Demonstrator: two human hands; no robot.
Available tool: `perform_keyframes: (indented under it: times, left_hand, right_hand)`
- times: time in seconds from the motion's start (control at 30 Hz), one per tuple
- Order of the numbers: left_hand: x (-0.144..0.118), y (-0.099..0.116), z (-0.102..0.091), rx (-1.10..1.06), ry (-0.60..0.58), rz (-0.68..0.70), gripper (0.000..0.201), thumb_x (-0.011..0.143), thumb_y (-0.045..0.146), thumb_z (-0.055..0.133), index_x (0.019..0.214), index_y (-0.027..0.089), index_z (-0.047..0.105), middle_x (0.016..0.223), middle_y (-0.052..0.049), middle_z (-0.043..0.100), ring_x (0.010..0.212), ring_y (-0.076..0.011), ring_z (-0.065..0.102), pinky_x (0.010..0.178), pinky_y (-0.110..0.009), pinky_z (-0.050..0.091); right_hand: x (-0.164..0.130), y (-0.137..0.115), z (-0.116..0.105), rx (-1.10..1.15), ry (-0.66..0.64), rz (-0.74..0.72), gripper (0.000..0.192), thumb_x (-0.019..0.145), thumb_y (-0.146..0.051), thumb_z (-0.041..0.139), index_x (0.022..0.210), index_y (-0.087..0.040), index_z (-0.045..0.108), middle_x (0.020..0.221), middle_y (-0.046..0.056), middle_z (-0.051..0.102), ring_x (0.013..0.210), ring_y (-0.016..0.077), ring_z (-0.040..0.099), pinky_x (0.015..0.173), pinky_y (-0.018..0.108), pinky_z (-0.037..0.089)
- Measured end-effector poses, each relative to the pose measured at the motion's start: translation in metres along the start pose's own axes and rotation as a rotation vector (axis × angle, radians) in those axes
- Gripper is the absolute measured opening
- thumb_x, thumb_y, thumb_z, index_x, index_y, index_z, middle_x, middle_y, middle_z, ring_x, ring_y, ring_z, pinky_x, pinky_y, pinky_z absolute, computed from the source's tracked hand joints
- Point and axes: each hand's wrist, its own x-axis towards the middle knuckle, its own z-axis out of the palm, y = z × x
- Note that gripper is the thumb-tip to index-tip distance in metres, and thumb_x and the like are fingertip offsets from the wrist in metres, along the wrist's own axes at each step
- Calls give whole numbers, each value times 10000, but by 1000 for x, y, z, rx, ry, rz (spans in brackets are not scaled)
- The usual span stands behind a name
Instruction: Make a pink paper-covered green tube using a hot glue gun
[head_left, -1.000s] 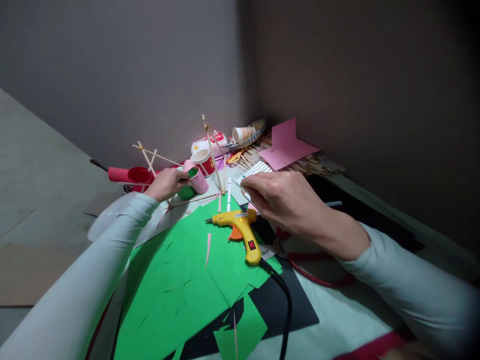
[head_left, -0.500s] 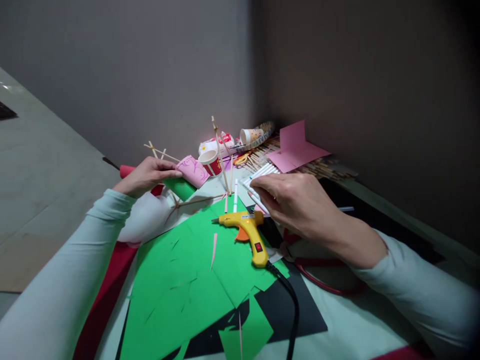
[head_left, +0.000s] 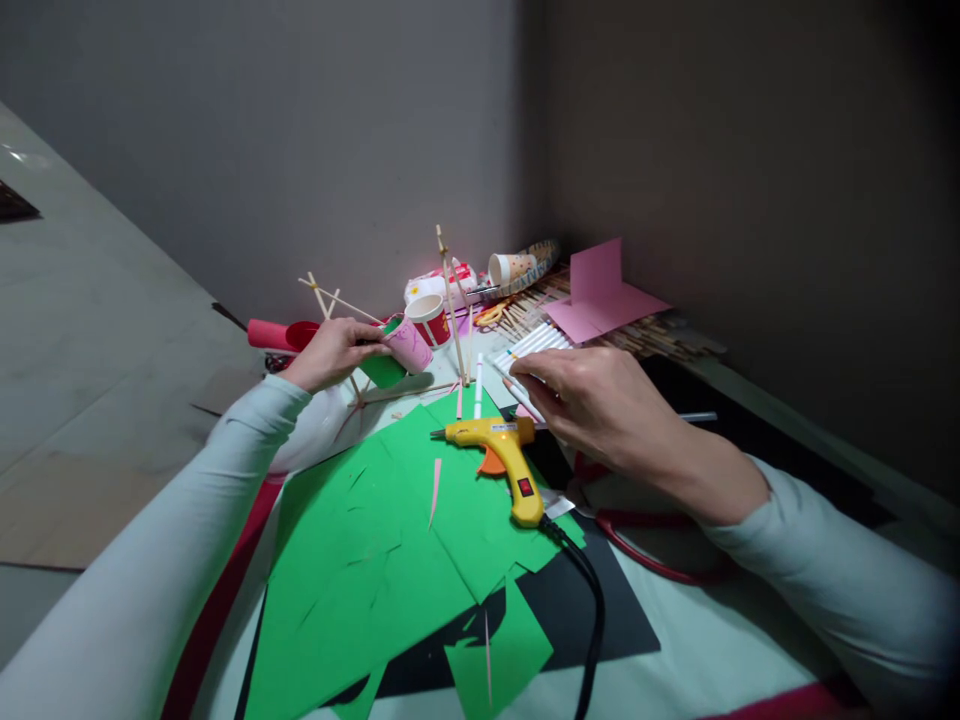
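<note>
My left hand (head_left: pixel 336 355) is closed on the edge of a curled pink and green paper piece (head_left: pixel 409 346), which has darker pink lines drawn on it. It holds the piece beside a thin wooden-stick frame (head_left: pixel 450 310). My right hand (head_left: pixel 600 400) hovers to the right, its thumb and fingers pinched together near several slim white sticks (head_left: pixel 541 340). Whatever lies in that pinch is too small to make out. Between the hands, a yellow glue gun (head_left: pixel 501 440) with an orange trigger rests on green paper (head_left: pixel 360 570), nozzle pointing left.
Behind are a red and white paper cup (head_left: pixel 429 318), a second cup (head_left: pixel 510 268) on its side, orange-handled scissors (head_left: pixel 493 314) and folded pink card (head_left: pixel 604 300) over bamboo sticks. A black cord (head_left: pixel 592 600) runs toward me. Red handles (head_left: pixel 660 560) lie under my right forearm. Walls close off the back.
My left hand has shifted right with the paper piece, which has turned so more of its green part shows. My right hand stays pinched in nearly the same place.
</note>
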Motion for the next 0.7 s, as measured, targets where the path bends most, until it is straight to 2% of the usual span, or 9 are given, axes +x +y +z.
perform_keyframes:
  times: [0.1,0.23,0.5,0.7]
  left_hand:
    - [11,-7,9,133,-44,44,272,959,392,684,1132,191,745,1121,-92,755,1010,-254,712,895,-408,584]
    - [21,-15,21,263,-126,109,366,995,377,664,1299,176,636,1315,-113,657,1105,-258,682,925,-474,605]
    - [22,-16,16,398,-29,233,347,988,373,671,1275,178,655,1350,-120,648,1188,-282,651,1007,-525,560]
    - [21,-17,17,412,-20,244,366,988,372,671,1297,177,641,1332,-119,654,1156,-275,666,975,-509,579]
  right_hand:
    - [0,1,0,0,-27,-6,274,960,-182,480,971,-163,753,803,83,726,638,172,548,616,320,263]
    - [1,1,-1,10,-35,3,280,982,-191,472,988,-164,751,818,80,727,645,168,539,622,322,257]
    - [2,-3,-3,-39,-94,34,266,1005,-205,480,950,-154,735,801,68,696,641,160,496,614,336,222]
    - [2,-1,-1,-15,-105,21,275,1001,-206,471,870,-159,708,748,51,650,606,143,414,603,335,193]
